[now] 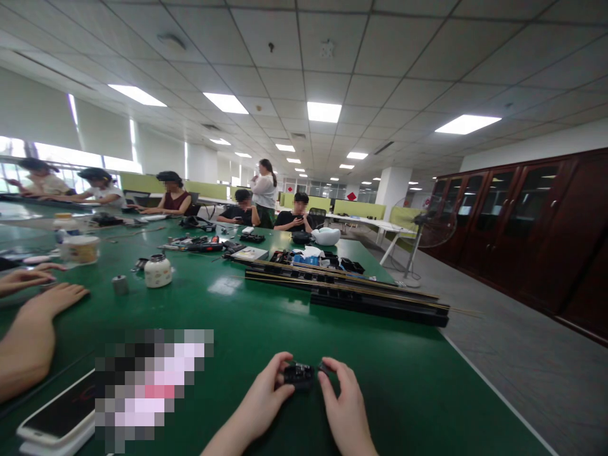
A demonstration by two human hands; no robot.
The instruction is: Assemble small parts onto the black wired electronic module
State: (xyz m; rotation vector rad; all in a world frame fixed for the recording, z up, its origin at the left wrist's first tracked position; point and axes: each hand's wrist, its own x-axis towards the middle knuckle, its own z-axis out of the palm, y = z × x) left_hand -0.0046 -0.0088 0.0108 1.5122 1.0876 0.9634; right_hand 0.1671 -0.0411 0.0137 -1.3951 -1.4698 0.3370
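Note:
Near the front of the green table, my left hand (pixel 266 396) grips a small black device (pixel 299 375) between thumb and fingers. The device's upper side looks open, with dark, shiny parts inside too small to tell. Just to its right, my right hand (pixel 344 396) pinches a small dark piece (pixel 325 367) between thumb and index finger. That piece is close to the device's right end; whether the two touch is hard to tell.
Long black trays with thin brass-coloured rods (pixel 380 304) lie beyond my hands. A phone (pixel 59 405) is at front left, near another person's hands (pixel 57 301). A cream jar (pixel 158 271) and metal cylinder (pixel 120 284) stand mid-left. Several people sit farther back.

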